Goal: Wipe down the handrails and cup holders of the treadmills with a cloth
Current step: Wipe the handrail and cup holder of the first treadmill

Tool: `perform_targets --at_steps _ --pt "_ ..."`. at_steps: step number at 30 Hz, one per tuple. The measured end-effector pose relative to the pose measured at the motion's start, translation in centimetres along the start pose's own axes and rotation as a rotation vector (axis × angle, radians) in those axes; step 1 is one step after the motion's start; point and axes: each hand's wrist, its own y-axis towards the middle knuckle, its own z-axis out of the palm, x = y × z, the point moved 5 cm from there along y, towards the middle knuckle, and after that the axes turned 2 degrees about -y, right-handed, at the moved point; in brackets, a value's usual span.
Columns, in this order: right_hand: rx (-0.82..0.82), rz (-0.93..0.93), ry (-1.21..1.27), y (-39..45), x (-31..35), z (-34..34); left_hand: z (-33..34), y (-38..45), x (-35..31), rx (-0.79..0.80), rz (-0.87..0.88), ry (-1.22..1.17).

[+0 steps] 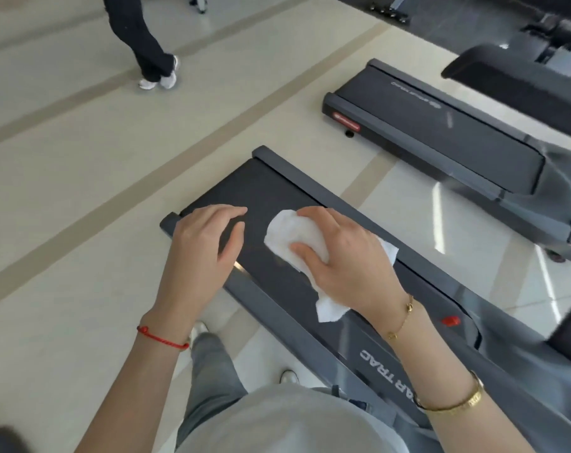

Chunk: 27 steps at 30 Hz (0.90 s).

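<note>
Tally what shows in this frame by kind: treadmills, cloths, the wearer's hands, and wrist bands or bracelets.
Treadmills: 2, near and far
Cloths: 1, white
Hands: 2, left hand, right hand
Wrist bands: 3, red string, gold chain, gold bangle
Total: 8

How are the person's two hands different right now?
The right hand grips a white cloth; the left hand holds nothing, its fingers loosely curved. The right wrist wears a thin gold chain, the left a red string. Both hang above the near treadmill.
</note>
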Motion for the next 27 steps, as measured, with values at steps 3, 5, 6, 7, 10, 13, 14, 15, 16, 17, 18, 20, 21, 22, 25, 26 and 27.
perform_targets --at_steps 3,5,6,7,10,13,14,15,16,17,18,20,21,22,25,26,27 --pt "-0.009 -0.066 -0.006 3.5 2.9 2.1 -2.4 0.9 3.9 -0.027 -0.039 0.033" --pt "0.014 -0.098 0.002 6.1 5.4 4.4 -4.4 1.7 7.0 -0.044 -0.054 0.046" --pt "0.03 -0.114 0.003 7.4 6.6 5.6 -5.4 2.1 8.6 -0.049 -0.063 0.056" --pt "0.044 -0.122 0.009 9.3 8.1 7.2 -6.9 2.5 10.9 -0.052 -0.079 0.071" --pt "0.058 -0.133 0.044 12.6 10.4 9.7 -9.5 3.3 14.8 -0.049 -0.1 0.089" --pt "0.05 -0.139 0.073 16.9 13.7 12.5 -13.1 3.8 19.8 -0.061 -0.128 0.133" --pt "0.046 -0.138 0.082 18.2 14.7 13.4 -14.3 4.0 21.3 -0.065 -0.141 0.145" --pt "0.038 -0.137 0.091 19.5 15.6 14.2 -15.5 4.2 22.9 -0.067 -0.16 0.156" --pt "0.032 -0.137 0.098 20.8 16.5 14.9 -16.5 4.5 24.4 -0.069 -0.174 0.168" --pt "0.027 -0.14 0.104 22.0 17.2 15.7 -17.4 4.9 25.7 -0.073 -0.182 0.18" --pt "0.027 -0.144 0.108 23.2 17.9 16.3 -18.3 5.2 27.0 -0.075 -0.191 0.19" --pt "0.04 -0.156 0.11 25.5 19.1 17.6 -19.6 6.1 29.4 -0.078 -0.215 0.199" --pt "0.049 -0.16 0.111 26.7 19.5 18.2 -20.2 6.7 30.6 -0.081 -0.229 0.198" --pt "0.055 -0.162 0.111 27.9 19.8 18.9 -20.6 7.4 31.7 -0.081 -0.241 0.199" --pt "0.071 -0.165 0.109 31.9 20.1 21.0 -21.2 9.7 35.1 -0.085 -0.274 0.203" --pt "0.075 -0.165 0.101 33.3 20.2 21.7 -21.3 10.7 36.2 -0.084 -0.284 0.201" --pt "0.084 -0.165 0.096 35.0 20.3 22.5 -21.4 11.9 37.5 -0.081 -0.293 0.198"
